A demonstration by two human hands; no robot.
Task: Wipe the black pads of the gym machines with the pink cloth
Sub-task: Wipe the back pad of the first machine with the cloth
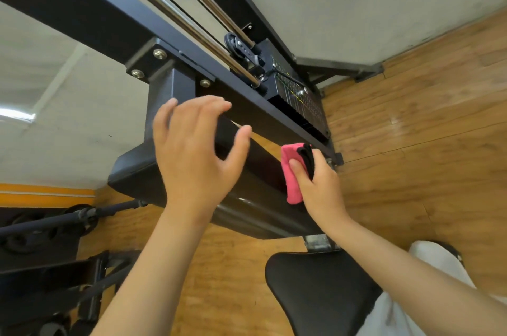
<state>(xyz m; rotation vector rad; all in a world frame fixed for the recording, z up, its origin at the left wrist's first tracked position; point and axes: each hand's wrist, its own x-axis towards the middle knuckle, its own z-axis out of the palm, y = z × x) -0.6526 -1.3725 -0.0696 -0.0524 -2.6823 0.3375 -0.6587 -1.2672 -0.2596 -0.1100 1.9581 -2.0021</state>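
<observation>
- One soft pink cloth point(291, 173), folded small, with a black layer bunched at its upper edge: my right hand point(318, 184) is closed on it, thumb over the outer face, pressing it to the long black padded backrest point(131, 171) of the machine, at about 3 o'clock from the view's centre. By its look it is light, limp and easily crumpled; I judge it best held in a flat wad under the palm so that it does not slip.
- One left hand point(192, 151), fingers spread and apart, thumb hooked over the pad's upper edge at about 10 o'clock from the cloth; it grips nothing else.
- One backrest pad, smooth vinyl-like skin, likely firm with slight give, fixed to the black steel frame point(68, 3).
- One rounded black seat pad point(315, 289) at 5 o'clock, not being wiped.
- Two chrome guide rods point(175, 10) run to a black weight stack point(304, 108) at 1 o'clock.
- Room: wooden plank floor point(411, 143), pale wall point(343, 0).
</observation>
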